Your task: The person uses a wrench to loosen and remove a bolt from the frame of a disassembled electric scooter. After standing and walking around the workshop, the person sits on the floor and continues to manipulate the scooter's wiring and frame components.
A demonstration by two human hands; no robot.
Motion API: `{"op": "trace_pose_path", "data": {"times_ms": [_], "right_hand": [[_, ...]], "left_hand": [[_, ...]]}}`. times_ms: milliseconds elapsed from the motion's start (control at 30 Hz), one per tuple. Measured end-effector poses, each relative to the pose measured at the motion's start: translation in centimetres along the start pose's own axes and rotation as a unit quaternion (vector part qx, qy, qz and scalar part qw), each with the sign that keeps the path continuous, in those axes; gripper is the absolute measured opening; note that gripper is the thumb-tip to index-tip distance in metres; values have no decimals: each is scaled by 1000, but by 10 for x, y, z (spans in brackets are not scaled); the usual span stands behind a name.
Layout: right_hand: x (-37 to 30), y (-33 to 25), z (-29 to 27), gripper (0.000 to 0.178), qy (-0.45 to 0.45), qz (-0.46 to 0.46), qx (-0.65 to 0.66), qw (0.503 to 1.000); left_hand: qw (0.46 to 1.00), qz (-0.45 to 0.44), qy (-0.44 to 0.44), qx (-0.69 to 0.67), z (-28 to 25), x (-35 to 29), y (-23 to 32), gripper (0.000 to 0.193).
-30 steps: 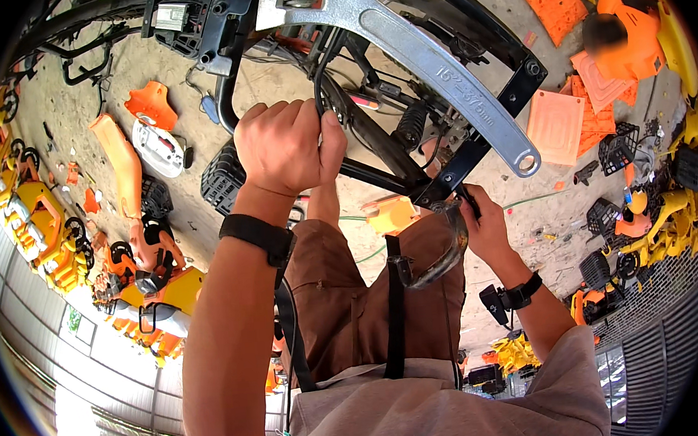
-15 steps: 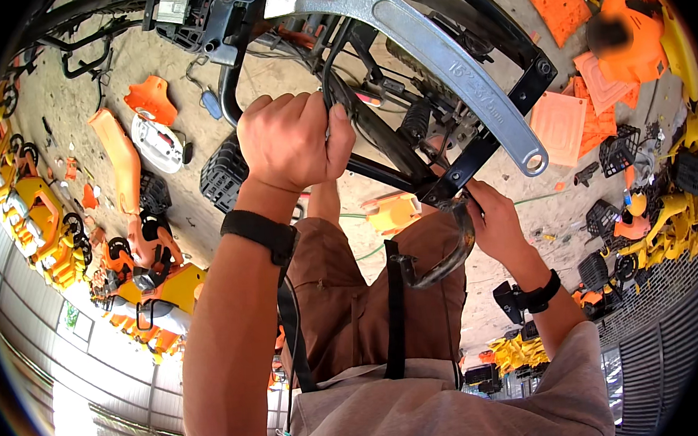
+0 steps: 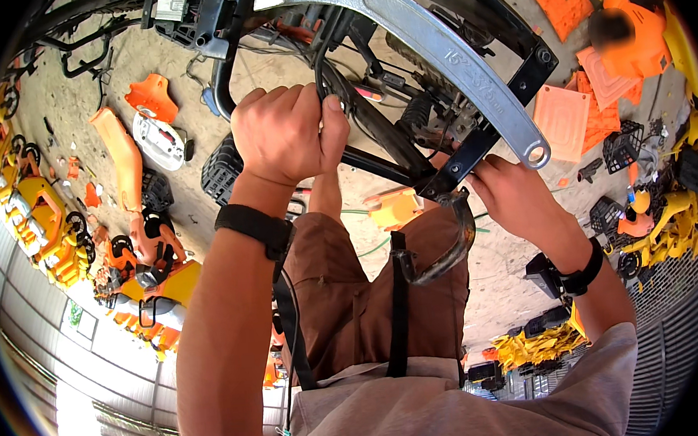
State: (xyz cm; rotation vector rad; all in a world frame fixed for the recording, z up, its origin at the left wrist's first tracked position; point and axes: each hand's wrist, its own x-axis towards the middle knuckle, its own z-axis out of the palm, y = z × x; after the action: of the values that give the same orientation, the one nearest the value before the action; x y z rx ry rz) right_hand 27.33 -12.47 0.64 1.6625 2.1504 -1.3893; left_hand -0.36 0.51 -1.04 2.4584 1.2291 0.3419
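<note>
My left hand (image 3: 286,134) is closed in a fist around a black frame tube (image 3: 374,167) of a vehicle frame; a black cable runs up past the thumb. A big silver adjustable wrench (image 3: 451,60) stretches across the upper part of the frame, its holed handle end to the right. Beneath that end, my right hand (image 3: 519,195) reaches to a black bracket (image 3: 477,154) with bolts. Its fingertips are hidden behind the bracket. A worn, curved metal lever (image 3: 447,260) hangs below the frame corner, over my brown trousers.
Orange plastic panels (image 3: 560,121) and an orange shell (image 3: 633,33) lie on the concrete floor to the right. Yellow parts (image 3: 668,214) pile up beyond them. At left are a long orange panel (image 3: 119,160), a white part (image 3: 159,142) and rows of yellow vehicles (image 3: 41,213).
My right hand has shifted up and to the right along the bracket, and its forearm has swung outward. My left hand keeps its grip, a little further left in the picture.
</note>
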Motion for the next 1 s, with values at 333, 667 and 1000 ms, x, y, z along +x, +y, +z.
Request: {"op": "trace_pose_path", "data": {"times_ms": [333,667,1000], "right_hand": [[1,-12,8,31,-23,51,5,998],[4,1,18,30,-20,79,94,992],[-2,31,57,32,24,56,69,996]], "left_hand": [[1000,4,2,28,2,0,-1,29],[999,12,16,29,4,-2,-3,29],[999,15,6,33,2,-1,-3,29]]}}
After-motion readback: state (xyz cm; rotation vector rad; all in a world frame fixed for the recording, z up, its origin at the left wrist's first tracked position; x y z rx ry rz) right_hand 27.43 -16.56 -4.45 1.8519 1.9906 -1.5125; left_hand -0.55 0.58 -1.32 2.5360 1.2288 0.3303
